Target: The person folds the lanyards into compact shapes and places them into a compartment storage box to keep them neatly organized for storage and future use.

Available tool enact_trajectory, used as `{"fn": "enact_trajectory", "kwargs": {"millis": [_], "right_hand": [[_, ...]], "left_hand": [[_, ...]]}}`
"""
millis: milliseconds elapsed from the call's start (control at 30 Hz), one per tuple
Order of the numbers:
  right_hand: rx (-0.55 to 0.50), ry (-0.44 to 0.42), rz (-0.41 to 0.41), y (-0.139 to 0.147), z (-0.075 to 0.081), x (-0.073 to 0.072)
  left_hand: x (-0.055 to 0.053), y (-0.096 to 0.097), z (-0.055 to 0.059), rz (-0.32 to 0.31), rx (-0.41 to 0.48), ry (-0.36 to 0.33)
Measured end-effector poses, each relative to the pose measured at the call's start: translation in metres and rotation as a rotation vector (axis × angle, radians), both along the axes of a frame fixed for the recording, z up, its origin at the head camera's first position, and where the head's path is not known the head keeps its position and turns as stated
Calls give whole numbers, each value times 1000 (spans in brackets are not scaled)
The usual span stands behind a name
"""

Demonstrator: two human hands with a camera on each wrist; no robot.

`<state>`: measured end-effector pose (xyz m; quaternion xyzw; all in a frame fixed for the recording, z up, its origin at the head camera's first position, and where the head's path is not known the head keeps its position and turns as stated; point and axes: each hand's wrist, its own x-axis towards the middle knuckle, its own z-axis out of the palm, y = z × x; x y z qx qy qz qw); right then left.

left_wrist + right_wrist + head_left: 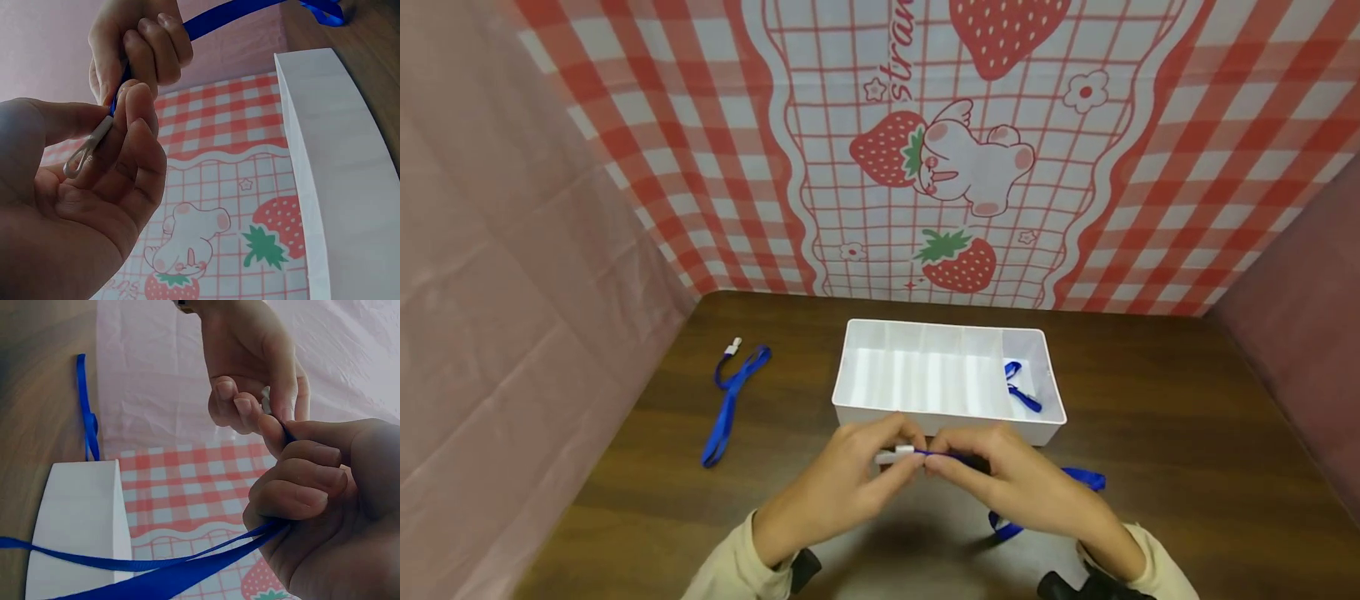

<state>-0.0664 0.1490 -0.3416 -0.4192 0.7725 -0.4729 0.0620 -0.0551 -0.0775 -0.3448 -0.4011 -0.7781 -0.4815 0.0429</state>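
Both hands meet in front of the white box (940, 419) and hold one blue lanyard (181, 575) between them. My left hand (861, 467) pinches the lanyard close to its white plastic clip (87, 147), whose looped end points back toward the palm. Thumb and fingers of my right hand (1007, 479) pinch the dark blue cord right beside the left fingertips. The strap runs out through the curled right fingers, and its loop hangs below and beyond that hand in the head view.
Another blue lanyard (730, 404) with a white clip (733, 346) lies on the brown table (647, 500) at left. A folded blue lanyard (1024, 398) sits in the box's right compartment. Behind the table hangs a red checked strawberry cloth (820, 167).
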Motion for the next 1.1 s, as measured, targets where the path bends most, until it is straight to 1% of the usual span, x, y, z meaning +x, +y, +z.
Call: {"fn": "enact_trajectory", "kwargs": {"millis": [33, 100, 200, 300, 367, 433, 533, 633, 733, 800, 900, 1000, 1100], "right_hand": [[0, 2, 5, 0, -1, 0], [6, -6, 16, -1, -3, 1], [28, -16, 16, 0, -3, 3], [40, -28, 24, 1, -3, 5], [43, -28, 35, 1, -3, 6], [52, -19, 43, 1, -4, 7], [69, 1, 40, 1, -6, 9], [73, 21, 35, 0, -7, 10], [63, 29, 40, 0, -8, 10], [57, 28, 44, 0, -9, 10], [64, -2, 34, 1, -10, 9], [69, -37, 6, 3, -13, 6], [70, -70, -25, 4, -16, 3]], "left_hand": [[0, -1, 0, 2, -3, 15], [2, -4, -1, 5, -7, 7], [3, -6, -3, 5, -6, 19], [6, -7, -6, 9, 2, 3], [8, -8, -8, 11, 8, -25], [10, -8, -10, 13, 13, -59], [13, -9, -14, 12, 23, -87], [14, -10, -17, 11, 37, -84], [15, -13, -18, 14, 56, -98], [15, -16, -19, 20, 64, -106], [14, -19, -21, 34, 70, -115], [10, -20, -23, 50, 66, -100], [6, -18, -25, 64, 66, -129]]}}
